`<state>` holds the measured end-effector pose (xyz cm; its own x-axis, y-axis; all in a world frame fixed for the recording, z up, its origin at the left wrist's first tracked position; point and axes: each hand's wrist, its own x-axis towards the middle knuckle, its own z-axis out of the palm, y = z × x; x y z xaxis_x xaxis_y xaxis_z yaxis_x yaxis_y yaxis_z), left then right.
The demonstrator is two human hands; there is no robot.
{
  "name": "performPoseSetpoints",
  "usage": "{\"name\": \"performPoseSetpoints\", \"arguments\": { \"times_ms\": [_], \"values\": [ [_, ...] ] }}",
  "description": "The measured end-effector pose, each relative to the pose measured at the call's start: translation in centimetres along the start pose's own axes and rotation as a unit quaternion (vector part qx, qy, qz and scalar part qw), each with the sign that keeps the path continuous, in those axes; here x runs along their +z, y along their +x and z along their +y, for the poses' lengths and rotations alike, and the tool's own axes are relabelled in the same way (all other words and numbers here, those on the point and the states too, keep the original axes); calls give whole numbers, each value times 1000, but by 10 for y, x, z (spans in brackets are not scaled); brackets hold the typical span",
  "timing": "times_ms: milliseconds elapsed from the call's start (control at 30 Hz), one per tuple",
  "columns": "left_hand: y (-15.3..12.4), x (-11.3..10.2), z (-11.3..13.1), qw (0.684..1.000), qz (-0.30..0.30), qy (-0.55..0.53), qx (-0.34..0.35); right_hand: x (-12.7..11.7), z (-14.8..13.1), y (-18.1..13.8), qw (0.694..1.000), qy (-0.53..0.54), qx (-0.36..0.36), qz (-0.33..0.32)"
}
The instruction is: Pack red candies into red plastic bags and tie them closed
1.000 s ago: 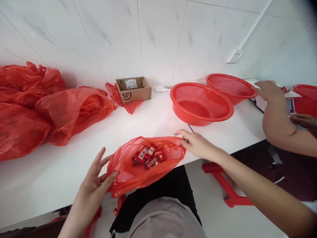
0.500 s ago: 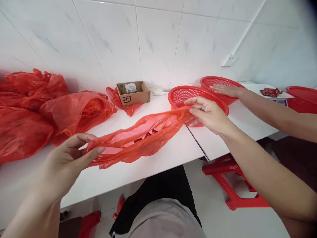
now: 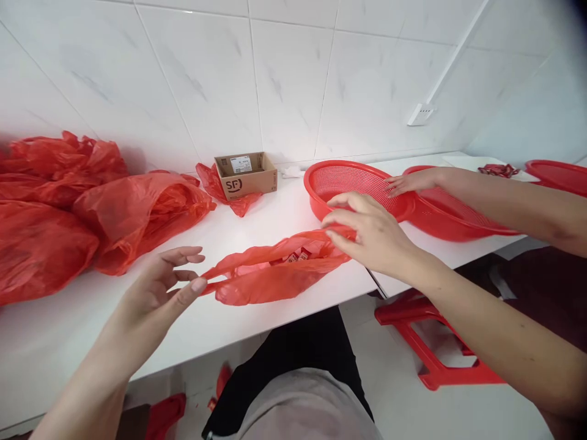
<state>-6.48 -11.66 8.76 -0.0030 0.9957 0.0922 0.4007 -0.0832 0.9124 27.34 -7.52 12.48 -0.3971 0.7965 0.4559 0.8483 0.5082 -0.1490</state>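
Note:
A red plastic bag (image 3: 261,287) lies on the white table with its mouth spread wide, and a few small red packets (image 3: 298,256) show inside. At the bag's left end, my left hand (image 3: 160,287) has its fingers apart, the thumb tip at the bag's edge. Over the right end is my right hand (image 3: 367,232), fingers spread and fingertips close to the plastic; whether they touch it is hard to tell. Just behind my right hand stands a red mesh basket (image 3: 316,189).
Filled red bags (image 3: 46,238) are heaped at the left. A cardboard box (image 3: 252,183) stands near the wall. At the right, another person's hand (image 3: 413,180) reaches over a second red basket (image 3: 458,226). A red stool (image 3: 431,360) is below the table.
The bag has come down onto the table and slackened, and my fingers have spread from its ends. The other person's basket has moved nearer and to the right.

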Motion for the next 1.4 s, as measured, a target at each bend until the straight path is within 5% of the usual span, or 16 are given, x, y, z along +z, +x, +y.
{"name": "performPoseSetpoints", "arguments": {
  "times_ms": [267,467,533,633,767,867,1033,1267,1400],
  "values": [
    [-12,4,13,987,-111,112,-29,19,12,-9,947,-244,-13,-211],
    [2,6,4,998,-41,-21,32,10,28,2,882,-289,87,-361],
    [7,10,6,998,0,-34,45,-3,27,12,891,-290,88,-339],
    [15,15,20,993,44,-82,79,-27,20,26,938,-266,75,-207],
    [23,20,44,965,30,-221,137,-51,15,39,991,-120,56,-24],
    [27,22,53,943,11,-301,142,-57,23,42,996,3,81,36],
    [26,19,54,934,8,-333,125,-61,30,42,962,216,166,-28],
    [29,17,58,928,1,-354,115,-59,18,50,840,491,230,-29],
    [33,17,60,925,-25,-347,156,-65,22,56,843,475,253,-24]
  ]
}}
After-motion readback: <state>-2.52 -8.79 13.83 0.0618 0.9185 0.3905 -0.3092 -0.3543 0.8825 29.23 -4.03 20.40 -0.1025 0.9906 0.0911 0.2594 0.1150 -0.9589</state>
